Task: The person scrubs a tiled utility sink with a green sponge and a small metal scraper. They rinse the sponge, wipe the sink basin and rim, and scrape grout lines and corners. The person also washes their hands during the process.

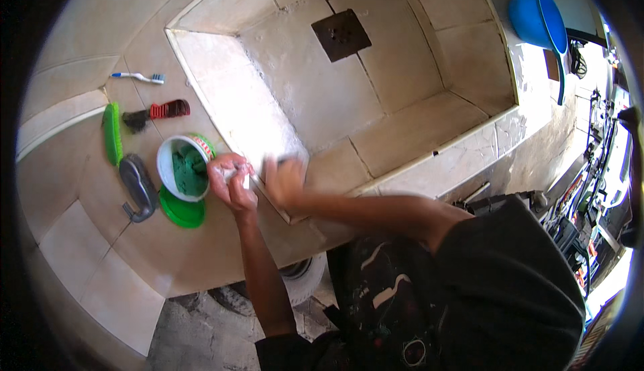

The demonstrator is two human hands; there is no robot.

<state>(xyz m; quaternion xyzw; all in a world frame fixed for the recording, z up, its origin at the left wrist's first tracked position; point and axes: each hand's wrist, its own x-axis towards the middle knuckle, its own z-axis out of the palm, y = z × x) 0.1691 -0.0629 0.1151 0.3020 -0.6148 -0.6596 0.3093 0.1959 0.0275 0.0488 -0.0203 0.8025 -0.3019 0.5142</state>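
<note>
Over the near left corner of the tiled basin, my left hand [232, 182] is closed with its fingers curled. A small whitish bit shows at its fingers, too little to name. Close to its right is my right hand [285, 182], smeared by motion, so its fingers cannot be read. Just left of my left hand a white tub [166, 170] with green paste [190, 173] inside leans open toward me. Its green lid [181, 211] lies partly under the tub.
The tiled basin [439, 173] has a dark square drain cover [341, 35]. On the left ledge lie a toothbrush [139, 77], a red-handled brush [168, 109], a green brush [112, 135] and a grey handled brush [138, 186]. A blue dipper [532, 19] sits at the far right.
</note>
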